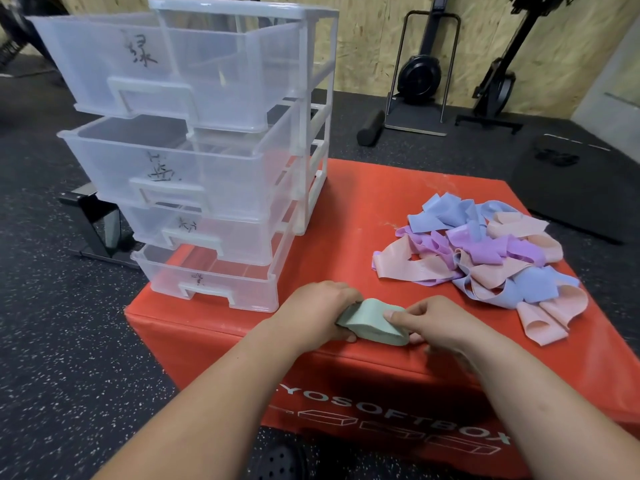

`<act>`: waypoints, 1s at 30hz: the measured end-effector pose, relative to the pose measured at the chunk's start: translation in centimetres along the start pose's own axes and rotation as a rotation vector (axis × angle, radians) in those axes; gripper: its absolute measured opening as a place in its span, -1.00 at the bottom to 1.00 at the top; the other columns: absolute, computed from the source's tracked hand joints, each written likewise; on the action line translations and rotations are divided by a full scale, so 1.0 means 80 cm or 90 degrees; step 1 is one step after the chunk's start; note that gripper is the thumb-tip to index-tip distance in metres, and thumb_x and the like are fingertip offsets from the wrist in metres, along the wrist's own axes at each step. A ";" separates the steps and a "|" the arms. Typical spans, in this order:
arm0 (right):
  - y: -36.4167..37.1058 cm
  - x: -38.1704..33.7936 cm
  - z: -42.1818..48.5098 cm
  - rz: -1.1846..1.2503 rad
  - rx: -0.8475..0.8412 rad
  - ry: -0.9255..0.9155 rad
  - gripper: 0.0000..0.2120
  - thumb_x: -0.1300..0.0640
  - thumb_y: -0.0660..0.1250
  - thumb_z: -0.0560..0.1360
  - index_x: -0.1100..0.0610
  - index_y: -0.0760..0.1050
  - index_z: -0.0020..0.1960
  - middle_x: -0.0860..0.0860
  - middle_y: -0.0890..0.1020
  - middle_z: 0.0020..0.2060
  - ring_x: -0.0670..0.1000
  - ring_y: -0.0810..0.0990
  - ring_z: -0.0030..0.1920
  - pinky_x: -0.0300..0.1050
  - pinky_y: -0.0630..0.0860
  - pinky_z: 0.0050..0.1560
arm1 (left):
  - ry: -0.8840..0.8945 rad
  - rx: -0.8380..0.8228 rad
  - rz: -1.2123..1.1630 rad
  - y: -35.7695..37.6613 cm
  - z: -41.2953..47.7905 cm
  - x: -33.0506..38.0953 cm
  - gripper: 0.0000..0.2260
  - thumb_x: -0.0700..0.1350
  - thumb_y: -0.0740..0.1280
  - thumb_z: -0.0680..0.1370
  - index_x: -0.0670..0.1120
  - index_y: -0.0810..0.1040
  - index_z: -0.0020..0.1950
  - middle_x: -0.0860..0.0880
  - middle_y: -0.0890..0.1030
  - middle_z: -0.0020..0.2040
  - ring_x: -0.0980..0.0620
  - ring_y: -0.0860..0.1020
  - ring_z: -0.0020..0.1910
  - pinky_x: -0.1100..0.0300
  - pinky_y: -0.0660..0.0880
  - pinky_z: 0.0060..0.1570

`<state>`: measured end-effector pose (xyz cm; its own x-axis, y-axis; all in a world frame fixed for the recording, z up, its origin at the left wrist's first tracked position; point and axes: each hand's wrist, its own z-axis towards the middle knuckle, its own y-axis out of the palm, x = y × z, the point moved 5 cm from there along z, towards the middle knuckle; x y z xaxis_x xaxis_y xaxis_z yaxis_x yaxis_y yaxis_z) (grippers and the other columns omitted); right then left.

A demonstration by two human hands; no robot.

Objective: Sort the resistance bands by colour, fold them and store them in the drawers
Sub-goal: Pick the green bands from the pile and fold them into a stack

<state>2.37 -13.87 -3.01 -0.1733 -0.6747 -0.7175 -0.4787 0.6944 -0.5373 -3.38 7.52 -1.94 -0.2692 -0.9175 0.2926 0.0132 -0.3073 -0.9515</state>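
Both hands meet on a pale green resistance band (374, 325) near the front edge of the red soft plyo box (349, 368). The band is bunched into a short, thick, doubled-over loop that lies on the box top between the hands. The left hand (317, 311) is closed over the band's left end, knuckles up, with its fingers curled over the top of the fold and one fingertip showing beneath it. The right hand (438, 323) pinches the band's right part between thumb and forefinger, and its remaining fingers are curled under, close to the box surface. Further back on the right of the box top, well apart from the hands, lies a loose tangled pile of bands (485, 251) in blue, purple and pale pink, some overlapping and some curling off toward the right edge. On the left of the box stands a white-framed drawer unit (313, 98) with four clear plastic drawers, all pulled out toward the person, each with a handwritten mark on its front. The top drawer (138, 60) is drawn out furthest, and the bottom drawer (211, 285) sits just beside the left hand. The box rests on a black speckled floor (69, 341).
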 end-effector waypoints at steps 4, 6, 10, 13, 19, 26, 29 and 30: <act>0.002 -0.001 0.000 0.008 0.001 0.009 -0.34 -0.41 0.56 0.21 0.11 0.70 0.01 0.09 0.77 -0.07 0.10 0.75 -0.17 -0.12 0.48 -0.29 | 0.008 0.010 -0.012 0.002 -0.001 -0.003 -0.52 0.10 0.62 0.43 0.09 0.56 0.29 0.12 0.61 0.08 0.00 0.57 0.08 -0.03 0.54 -0.03; 0.000 -0.004 -0.001 0.004 0.013 -0.002 -0.42 -0.35 0.59 0.25 0.09 0.68 0.01 0.06 0.73 -0.13 0.05 0.65 -0.26 -0.11 0.49 -0.27 | 0.010 0.006 -0.002 0.002 -0.001 -0.003 -0.50 0.11 0.60 0.44 0.11 0.55 0.33 0.12 0.60 0.11 0.00 0.56 0.12 -0.03 0.55 0.00; 0.003 -0.009 -0.002 0.010 0.063 -0.027 -0.63 -0.12 0.61 0.40 0.15 0.67 -0.03 0.05 0.69 -0.22 0.01 0.57 -0.26 -0.13 0.43 -0.25 | 0.010 0.013 0.008 0.002 -0.004 -0.002 -0.40 0.30 0.50 0.48 0.11 0.46 0.43 0.10 0.60 0.19 0.00 0.56 0.17 -0.02 0.56 0.04; 0.008 -0.013 -0.001 0.016 0.058 -0.024 -0.66 -0.05 0.59 0.43 0.23 0.66 -0.09 0.03 0.60 -0.30 0.02 0.51 -0.29 -0.14 0.35 -0.30 | -0.003 0.003 0.003 0.003 -0.002 -0.004 -0.46 0.39 0.41 0.51 0.11 0.50 0.37 0.11 0.58 0.13 0.01 0.56 0.10 -0.03 0.57 -0.02; 0.019 -0.011 0.003 -0.014 0.113 -0.043 -0.67 -0.11 0.58 0.38 0.01 0.57 0.02 0.00 0.69 -0.08 0.03 0.66 -0.15 -0.01 0.59 -0.08 | -0.004 0.003 -0.014 0.000 0.002 -0.004 -0.52 0.35 0.48 0.48 0.07 0.58 0.22 0.10 0.58 0.01 0.02 0.54 -0.02 -0.01 0.53 -0.08; 0.030 -0.052 -0.023 0.055 0.162 -0.201 -0.53 0.12 0.60 0.29 -0.11 0.49 0.10 -0.02 0.67 -0.10 0.02 0.67 -0.13 -0.08 0.57 -0.08 | -0.108 -0.048 -0.134 -0.018 -0.010 -0.002 -0.43 0.34 0.53 0.44 0.12 0.47 0.32 0.09 0.57 0.17 0.00 0.57 0.10 0.04 0.52 0.06; 0.015 -0.087 -0.035 0.054 0.130 -0.304 -0.46 0.07 0.57 0.23 -0.20 0.48 0.14 0.03 0.64 -0.05 0.04 0.65 -0.09 -0.07 0.59 -0.03 | -0.162 -0.001 -0.303 -0.036 -0.010 -0.011 -0.49 0.30 0.52 0.48 0.12 0.41 0.27 0.09 0.62 0.06 0.03 0.60 0.00 0.06 0.55 -0.01; 0.007 -0.099 -0.038 0.050 0.124 -0.331 -0.46 0.12 0.57 0.26 -0.20 0.49 0.16 0.04 0.63 -0.02 0.03 0.65 -0.05 -0.09 0.60 -0.02 | -0.170 0.026 -0.353 -0.039 -0.013 -0.016 -0.47 0.28 0.53 0.49 0.15 0.40 0.32 0.11 0.63 0.13 0.07 0.62 0.06 0.06 0.59 0.08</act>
<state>0.86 -8.85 3.72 0.2687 -0.4406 -0.8565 -0.3051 0.8045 -0.5096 -4.09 9.89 0.59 0.0039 -0.6479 0.7618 -0.0218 -0.7616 -0.6476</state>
